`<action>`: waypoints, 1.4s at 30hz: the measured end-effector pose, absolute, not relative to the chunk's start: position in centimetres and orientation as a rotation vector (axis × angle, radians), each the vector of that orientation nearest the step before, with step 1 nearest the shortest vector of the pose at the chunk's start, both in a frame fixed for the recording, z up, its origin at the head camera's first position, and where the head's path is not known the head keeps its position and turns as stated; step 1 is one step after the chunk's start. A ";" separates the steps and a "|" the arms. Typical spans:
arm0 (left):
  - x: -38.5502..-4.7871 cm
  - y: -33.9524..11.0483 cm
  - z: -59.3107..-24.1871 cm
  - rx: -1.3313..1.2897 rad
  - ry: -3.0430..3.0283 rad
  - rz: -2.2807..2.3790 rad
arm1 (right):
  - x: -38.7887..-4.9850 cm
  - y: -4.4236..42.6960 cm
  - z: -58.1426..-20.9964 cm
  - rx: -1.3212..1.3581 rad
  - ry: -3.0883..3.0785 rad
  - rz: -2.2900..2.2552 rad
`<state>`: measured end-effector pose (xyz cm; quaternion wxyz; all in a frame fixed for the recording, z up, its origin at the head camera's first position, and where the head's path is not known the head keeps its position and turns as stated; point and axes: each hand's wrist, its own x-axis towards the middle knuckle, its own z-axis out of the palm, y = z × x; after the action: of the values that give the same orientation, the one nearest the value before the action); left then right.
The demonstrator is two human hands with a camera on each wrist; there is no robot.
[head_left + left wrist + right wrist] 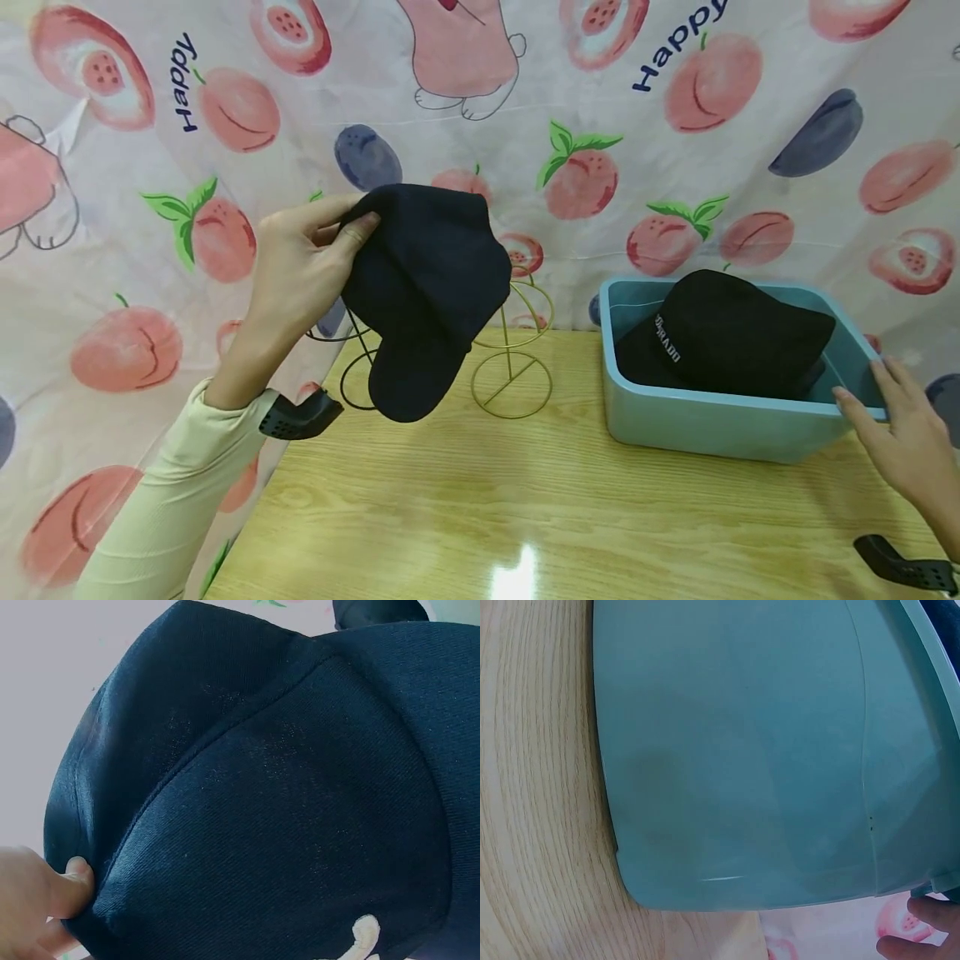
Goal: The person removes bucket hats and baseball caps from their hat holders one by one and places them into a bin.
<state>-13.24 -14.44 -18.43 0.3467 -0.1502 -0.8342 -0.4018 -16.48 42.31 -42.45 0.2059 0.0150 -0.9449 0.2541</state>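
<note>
My left hand [307, 258] pinches a dark navy baseball cap [431, 267] by the edge of its crown, holding it up over the table. Its brim hangs downward. White embroidery [364, 937] shows on part of the cap in the left wrist view. At the right, my right hand [903, 433] rests on the corner of a blue-green plastic bin [697, 425], thumb and fingers spread over the rim. Inside that bin lies a black cap [742, 333] with white lettering, with more dark fabric beneath it. Fingertips [930, 909] of the right hand touch the bin's rim.
Behind the held cap stand a gold wire rack [512, 385] and a black wire rack [352, 379], both partly hidden. The wooden table [480, 492] carries the bin and racks. A fruit-patterned cloth [480, 142] hangs behind.
</note>
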 end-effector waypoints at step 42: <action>-18.3 -3.4 -17.8 -0.743 -2.058 -1.199 | -16.4 42.5 -42.3 0.058 -2.621 0.729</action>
<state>-18.28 -3.43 -17.76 0.3175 -0.2823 -0.7822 -0.4556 -16.36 42.46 -42.34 0.2085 0.0210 -0.9420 0.2620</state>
